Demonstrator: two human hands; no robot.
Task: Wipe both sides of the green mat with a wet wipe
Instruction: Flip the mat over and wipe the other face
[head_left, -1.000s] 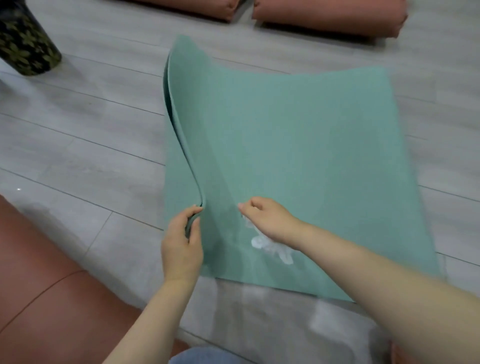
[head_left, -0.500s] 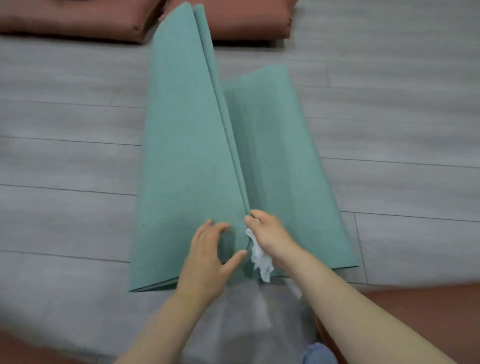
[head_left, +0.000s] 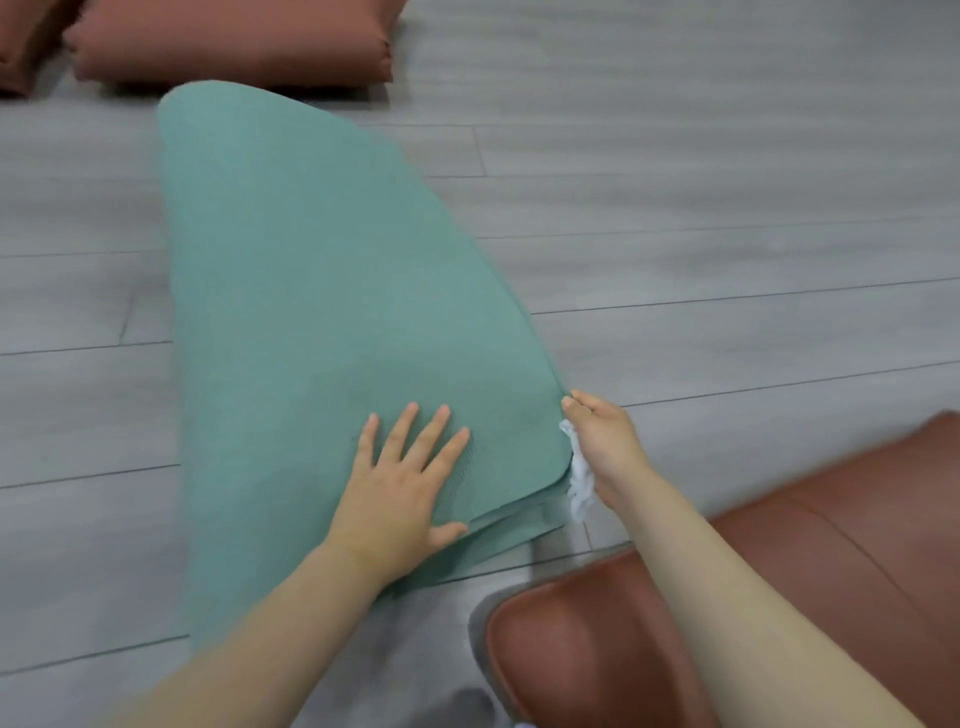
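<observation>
The green mat (head_left: 311, 312) lies doubled over on the floor (head_left: 727, 208), its fold along the right; the left hand (head_left: 400, 488) presses flat on it, fingers spread; the right hand (head_left: 602, 447) pinches the folded edge, its grip also clamped on the wet wipe (head_left: 579, 483); judging by this, the turning-over is midway and at least one side remains to wipe.

One head cam only, so I get no second view to compare. It looks forward and steeply down at the floor (head_left: 727, 234), close in, wide-angle; my forearms enter from the bottom edge.
</observation>
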